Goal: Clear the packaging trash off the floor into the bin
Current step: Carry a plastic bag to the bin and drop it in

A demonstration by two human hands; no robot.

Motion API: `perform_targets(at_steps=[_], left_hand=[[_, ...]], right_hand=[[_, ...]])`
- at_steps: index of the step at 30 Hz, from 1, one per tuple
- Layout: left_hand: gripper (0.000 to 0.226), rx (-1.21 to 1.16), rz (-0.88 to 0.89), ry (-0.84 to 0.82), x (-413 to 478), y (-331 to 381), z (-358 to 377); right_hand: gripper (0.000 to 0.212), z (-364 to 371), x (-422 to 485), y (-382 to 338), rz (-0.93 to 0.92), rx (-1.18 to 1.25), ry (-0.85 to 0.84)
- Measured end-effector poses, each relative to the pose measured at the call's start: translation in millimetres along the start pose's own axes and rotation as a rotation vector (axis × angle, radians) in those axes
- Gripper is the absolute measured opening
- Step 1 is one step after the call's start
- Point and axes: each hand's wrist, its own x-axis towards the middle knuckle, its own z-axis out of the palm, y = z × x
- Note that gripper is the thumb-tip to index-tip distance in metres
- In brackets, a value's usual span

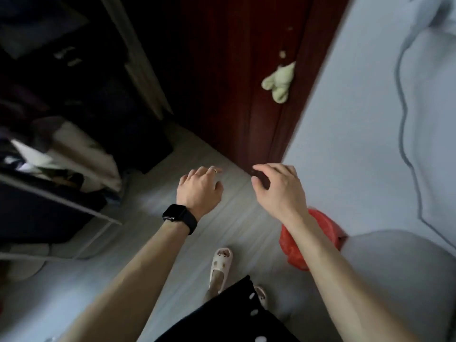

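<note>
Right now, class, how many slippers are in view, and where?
2. One slipper lies on the floor left of the bin; the other slipper is partly hidden by the black garment.

Home bedroom — pale bedding (370, 107), clothes rack (61, 156), wooden door (234, 70).

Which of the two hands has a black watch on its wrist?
The left hand: its wrist carries the black watch and one finger a ring. The right hand has a bare wrist.
</note>
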Motion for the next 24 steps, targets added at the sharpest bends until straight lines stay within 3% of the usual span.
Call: perform_targets(at_steps=[3, 9, 18, 24], left_hand=[[0.040, -0.004, -0.188, 0.124, -74, -47, -41], [0.042, 0.033, -0.557, 0.208, -238, -131, -80], [0.038, 0.009, -1.035, 0.327, -509, -234, -100], [0.038, 0.016, -1.251, 0.318, -675, -293, -92]], right_hand=[[0.033, 6, -17, -61, -0.202, 0.031, -0.092], [0.030, 32, -82, -167, -0.510, 0.048, -0.344], [0.033, 110, -247, -339, -0.908, 0.067, -0.613], [0.034, 164, -376, -432, -1.090, -0.014, -0.778]])
